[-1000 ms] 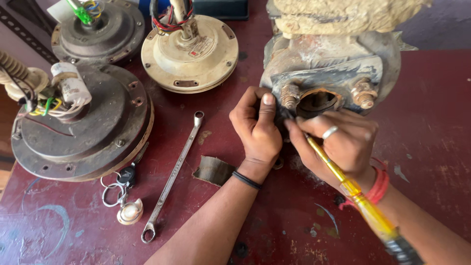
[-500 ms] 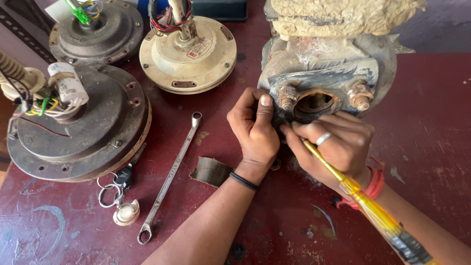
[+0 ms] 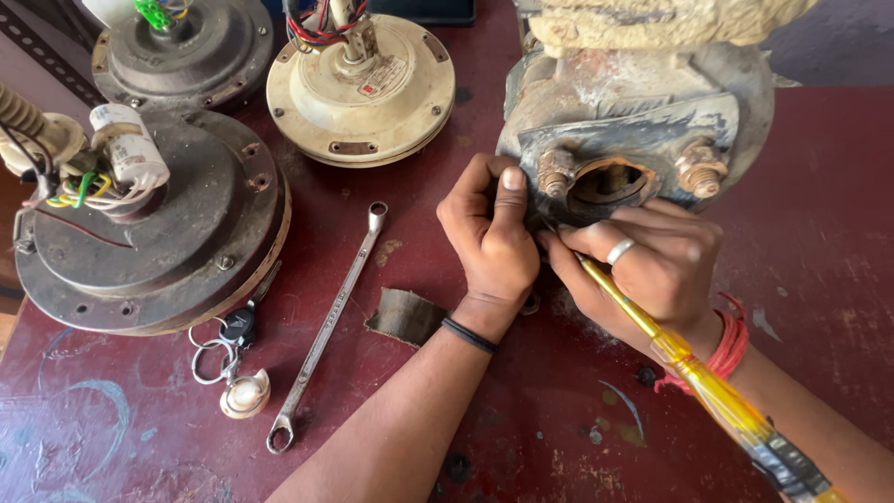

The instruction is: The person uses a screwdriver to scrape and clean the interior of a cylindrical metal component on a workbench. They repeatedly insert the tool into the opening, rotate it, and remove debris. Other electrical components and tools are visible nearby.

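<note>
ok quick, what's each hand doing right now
left hand: curled, pressed against the rusty pump housing, holding nothing visible
right hand: closed on the yellow screwdriver

Bare table (image 3: 521,419) between wrench (image 3: 328,321) and forearms; pump (image 3: 643,102) blocks ahead.

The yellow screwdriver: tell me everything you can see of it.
The screwdriver has a clear yellow handle, plastic by its look, with dark tape wound round the end at the lower right. The right hand grips it near the front, so the shaft is mostly hidden. It slants up and left, tip at the lower edge of the rusty pump housing, beside the left hand. The handle passes over the wrist with its red threads.
</note>
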